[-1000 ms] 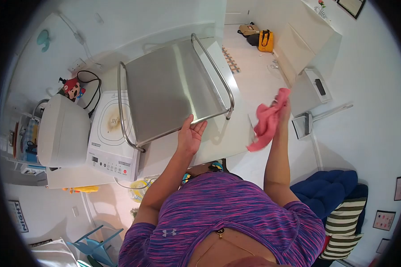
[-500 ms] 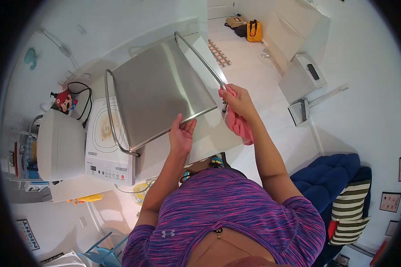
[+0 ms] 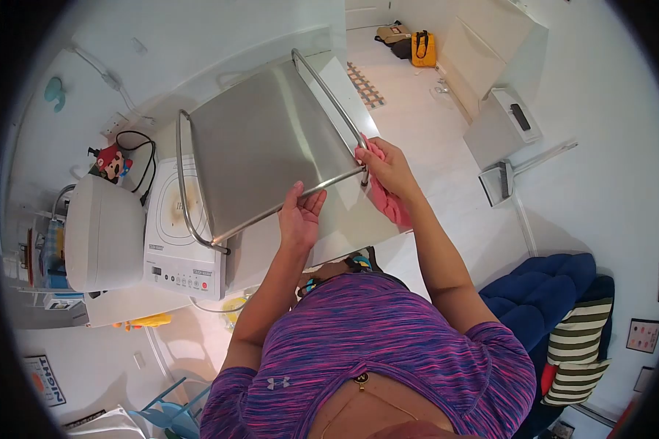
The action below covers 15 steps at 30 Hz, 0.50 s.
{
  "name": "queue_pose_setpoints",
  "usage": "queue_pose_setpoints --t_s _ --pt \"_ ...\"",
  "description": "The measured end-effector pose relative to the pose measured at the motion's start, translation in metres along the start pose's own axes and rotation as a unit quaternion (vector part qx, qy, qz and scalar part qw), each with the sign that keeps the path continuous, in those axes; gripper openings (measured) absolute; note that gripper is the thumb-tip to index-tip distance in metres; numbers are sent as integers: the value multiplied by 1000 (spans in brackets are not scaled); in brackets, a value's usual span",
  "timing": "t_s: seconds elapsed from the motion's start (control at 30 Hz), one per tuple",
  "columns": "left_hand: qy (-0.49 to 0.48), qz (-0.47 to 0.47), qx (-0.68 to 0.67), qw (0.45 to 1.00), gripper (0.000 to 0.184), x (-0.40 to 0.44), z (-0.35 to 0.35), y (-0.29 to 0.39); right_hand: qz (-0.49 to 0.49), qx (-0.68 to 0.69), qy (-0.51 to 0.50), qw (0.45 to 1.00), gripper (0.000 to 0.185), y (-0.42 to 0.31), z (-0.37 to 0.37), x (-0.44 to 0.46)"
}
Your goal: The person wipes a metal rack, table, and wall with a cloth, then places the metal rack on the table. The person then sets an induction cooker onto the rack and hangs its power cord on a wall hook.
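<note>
A stainless steel stand [image 3: 260, 139] with a flat top and bent tubular legs is tilted over the white counter [image 3: 344, 219]. My left hand [image 3: 300, 219] grips its near edge, thumb above and fingers underneath. At the right-hand leg, my right hand [image 3: 388, 168] is closed on a pink cloth [image 3: 392, 206], pressed around the tube by the stand's near right corner. The cloth's loose end hangs below that hand. The left leg passes over a white induction cooker [image 3: 187, 252] with a brown scorch mark; whether they touch, I cannot tell.
Left of the cooker stands a white rounded appliance [image 3: 104, 234], with a Mario figure [image 3: 112, 162] behind it and a black cable [image 3: 152, 164]. A long-handled dustpan [image 3: 496, 183] and a white bin [image 3: 501, 128] are to the right. A blue sofa [image 3: 542, 293] sits lower right.
My right hand and the cloth have shifted slightly on the right leg, now close against the stand's near corner. My left hand keeps its hold. The whole view has moved a little.
</note>
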<state>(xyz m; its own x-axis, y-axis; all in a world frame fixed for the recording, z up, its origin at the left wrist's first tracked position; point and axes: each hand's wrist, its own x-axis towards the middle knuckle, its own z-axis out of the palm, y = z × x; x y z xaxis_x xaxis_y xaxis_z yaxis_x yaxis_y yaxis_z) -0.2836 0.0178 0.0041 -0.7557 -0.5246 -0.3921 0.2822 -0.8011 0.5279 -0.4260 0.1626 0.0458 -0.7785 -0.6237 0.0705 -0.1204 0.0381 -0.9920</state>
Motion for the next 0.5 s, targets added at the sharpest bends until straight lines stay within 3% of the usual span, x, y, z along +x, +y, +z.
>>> queue_pose_setpoints --t_s 0.5 --pt "-6 2 2 1000 10 3 -11 -8 -4 29 29 999 24 9 9 -1"
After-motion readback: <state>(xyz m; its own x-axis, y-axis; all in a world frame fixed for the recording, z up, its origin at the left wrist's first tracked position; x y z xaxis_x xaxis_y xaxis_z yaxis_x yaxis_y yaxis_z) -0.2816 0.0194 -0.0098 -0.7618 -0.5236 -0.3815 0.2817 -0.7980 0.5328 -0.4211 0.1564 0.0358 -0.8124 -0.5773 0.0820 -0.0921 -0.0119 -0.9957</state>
